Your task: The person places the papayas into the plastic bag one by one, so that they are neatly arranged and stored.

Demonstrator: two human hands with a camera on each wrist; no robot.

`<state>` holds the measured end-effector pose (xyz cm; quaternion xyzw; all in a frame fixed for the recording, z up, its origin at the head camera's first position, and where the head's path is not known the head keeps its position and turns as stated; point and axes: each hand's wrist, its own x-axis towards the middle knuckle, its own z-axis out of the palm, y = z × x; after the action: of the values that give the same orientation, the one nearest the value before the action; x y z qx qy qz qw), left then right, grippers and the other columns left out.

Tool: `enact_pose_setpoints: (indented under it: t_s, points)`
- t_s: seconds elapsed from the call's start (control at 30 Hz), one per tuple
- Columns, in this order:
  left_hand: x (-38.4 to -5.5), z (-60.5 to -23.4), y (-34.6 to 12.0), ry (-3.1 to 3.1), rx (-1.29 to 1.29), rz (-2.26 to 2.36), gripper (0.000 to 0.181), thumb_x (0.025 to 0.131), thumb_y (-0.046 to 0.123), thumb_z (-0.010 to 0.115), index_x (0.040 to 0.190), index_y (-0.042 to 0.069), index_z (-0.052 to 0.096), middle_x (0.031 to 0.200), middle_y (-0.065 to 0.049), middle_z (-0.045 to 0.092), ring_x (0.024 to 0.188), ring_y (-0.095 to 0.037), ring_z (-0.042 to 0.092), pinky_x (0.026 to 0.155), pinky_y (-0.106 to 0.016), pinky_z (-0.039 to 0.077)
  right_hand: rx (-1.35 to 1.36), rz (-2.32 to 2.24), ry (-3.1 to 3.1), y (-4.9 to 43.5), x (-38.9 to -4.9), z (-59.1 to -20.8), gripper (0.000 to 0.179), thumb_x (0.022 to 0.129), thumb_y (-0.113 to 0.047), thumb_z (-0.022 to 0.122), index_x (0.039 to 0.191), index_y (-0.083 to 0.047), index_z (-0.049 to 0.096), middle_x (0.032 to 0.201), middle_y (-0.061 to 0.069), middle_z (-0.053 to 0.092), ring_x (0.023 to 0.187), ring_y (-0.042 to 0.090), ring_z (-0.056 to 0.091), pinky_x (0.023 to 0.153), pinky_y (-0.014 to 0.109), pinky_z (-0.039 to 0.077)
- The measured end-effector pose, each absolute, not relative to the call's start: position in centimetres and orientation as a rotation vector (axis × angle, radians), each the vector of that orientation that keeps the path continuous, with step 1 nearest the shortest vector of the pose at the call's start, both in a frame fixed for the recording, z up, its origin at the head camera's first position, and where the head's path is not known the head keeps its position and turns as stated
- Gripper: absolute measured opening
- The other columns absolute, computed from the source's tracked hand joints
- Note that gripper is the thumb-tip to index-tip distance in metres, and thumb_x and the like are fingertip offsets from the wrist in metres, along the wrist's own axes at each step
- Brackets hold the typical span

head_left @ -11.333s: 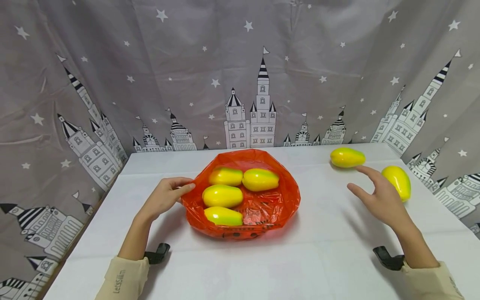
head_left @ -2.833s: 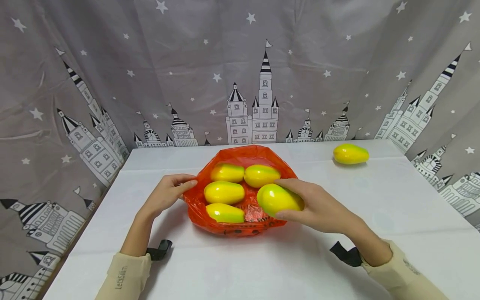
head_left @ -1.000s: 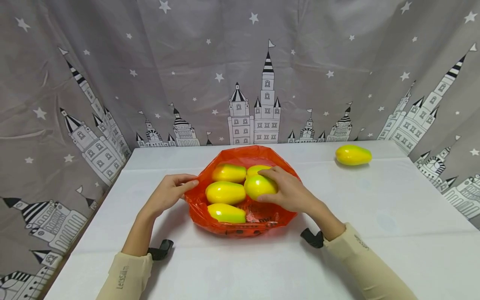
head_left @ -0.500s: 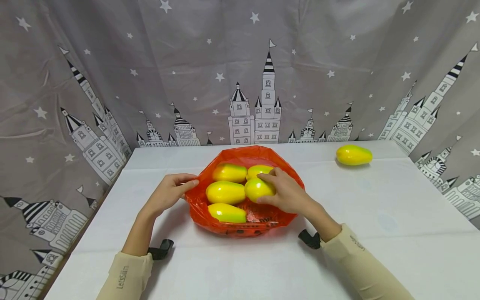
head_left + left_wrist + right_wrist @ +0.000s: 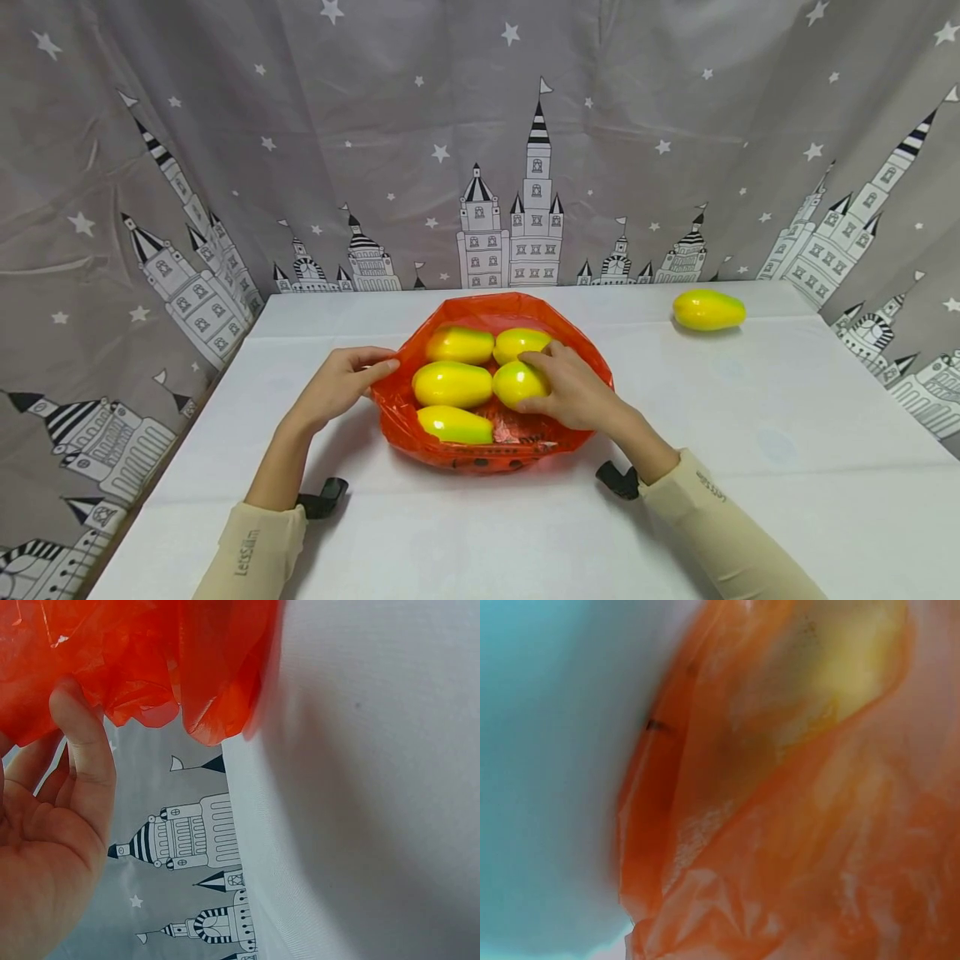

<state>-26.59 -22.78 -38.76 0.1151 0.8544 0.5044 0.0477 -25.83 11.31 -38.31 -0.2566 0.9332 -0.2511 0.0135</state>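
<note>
A red plastic bag stands wide open on the table, with several shiny yellow-green papayas inside. My left hand pinches the bag's left rim between thumb and fingers. In the left wrist view that hand's thumb and fingers meet the red film. Inside the bag, my right hand grips a papaya from its right side. This fruit sits right of the middle papaya and in front of the back right one. Blurred bag film fills much of the right wrist view, where the right hand is hidden.
One loose papaya lies at the table's back right. White cloth covers the table. A grey curtain printed with castles and stars hangs behind and at the sides.
The papaya at the far right was picked up by my right hand, carried left over the bag and lowered among the others. My left hand has stayed at the rim.
</note>
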Motion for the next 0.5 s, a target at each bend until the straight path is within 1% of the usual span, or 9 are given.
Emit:
enact_pose_setpoints:
  t_s: [0.5]
  points:
    - [-26.62,-38.81,-22.75,2.609,0.34,1.531,0.038,0.099,0.02,0.061,0.123,-0.009,0.063,0.111,-0.021,0.068,0.082,-0.024,0.065,0.07,-0.03,0.056,-0.807,-0.756,2.892,11.35,-25.87,-38.65,0.067,0.085,-0.032,0.079,0.14,-0.004,0.053,0.121,0.018,0.051,0.105,0.029,0.048,0.089,0.042,0.043]
